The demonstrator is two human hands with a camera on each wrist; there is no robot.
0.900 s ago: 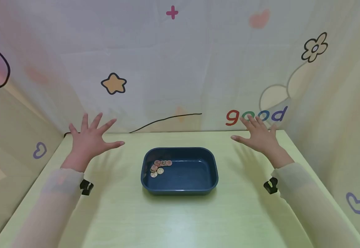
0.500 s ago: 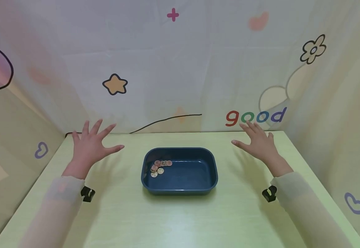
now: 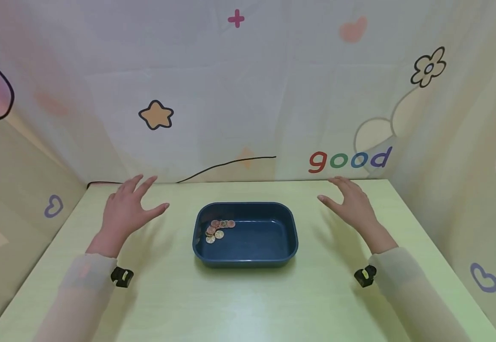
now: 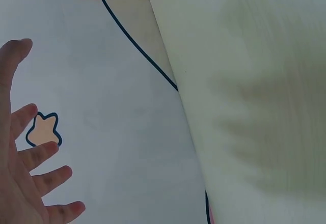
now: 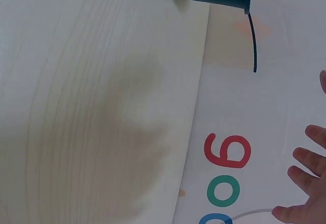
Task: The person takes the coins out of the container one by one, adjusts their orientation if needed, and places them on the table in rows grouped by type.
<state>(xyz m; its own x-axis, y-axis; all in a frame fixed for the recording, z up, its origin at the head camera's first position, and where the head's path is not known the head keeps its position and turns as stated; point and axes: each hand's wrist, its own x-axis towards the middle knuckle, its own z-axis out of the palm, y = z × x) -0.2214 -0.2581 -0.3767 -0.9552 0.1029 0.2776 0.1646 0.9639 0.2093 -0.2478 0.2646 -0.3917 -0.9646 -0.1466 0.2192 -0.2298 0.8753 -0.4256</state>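
- In the head view, a dark blue tray (image 3: 245, 262) is sitting in the middle of the pale table (image 3: 248, 304).
- Little round coins (image 3: 219, 230) are lying in a bunch inside the tray, near its left end. Some are looking pinkish brown and some are looking gold.
- The left hand (image 3: 124, 213) is hanging over the table, left of the tray and apart from it. Its fingers are bending just a little, its thumb is pointing toward the tray, and it is gripping nothing.
- The right hand (image 3: 353, 209) is hanging on the other side, apart from the tray too. It is also gripping nothing, with loose, slightly bent fingers and its thumb sticking out.
- A light cloth (image 3: 230, 85) is standing behind the table, showing an orange star (image 3: 156, 115).
- In the left wrist view, the left hand is showing at the left edge, and a soft shadow (image 4: 275, 137) is lying on the table.
- In the right wrist view, a bit of the tray is peeking in at the top, and the right hand's fingers are showing at the right edge.
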